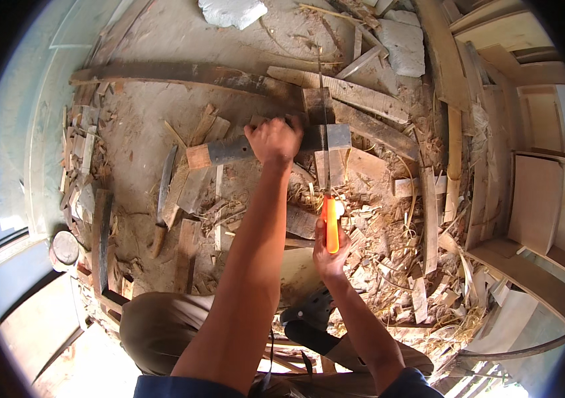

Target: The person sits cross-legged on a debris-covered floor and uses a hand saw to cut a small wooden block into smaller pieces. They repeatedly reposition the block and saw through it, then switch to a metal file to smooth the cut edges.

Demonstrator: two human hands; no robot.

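Observation:
A dark, squared length of wood (229,151) lies crosswise in front of me, its left end showing pale cut timber. My left hand (274,140) bears down on it from above, fingers curled over its far edge. Around the orange handle of a handsaw (332,222) my right hand (331,257) is closed. The saw's narrow blade points away from me and crosses the wood near its right end. Whether it has cut in cannot be made out. Under the wood, a short block (315,103) sticks out on the far side.
A long-bladed knife (166,182) with a wooden handle lies to the left. Beyond the wood runs a long dark beam (183,71). Wood chips (368,255) and offcuts litter the ground at right. Pale stone-like chunks (401,43) sit at the far side. Wooden panels (537,199) stand at far right.

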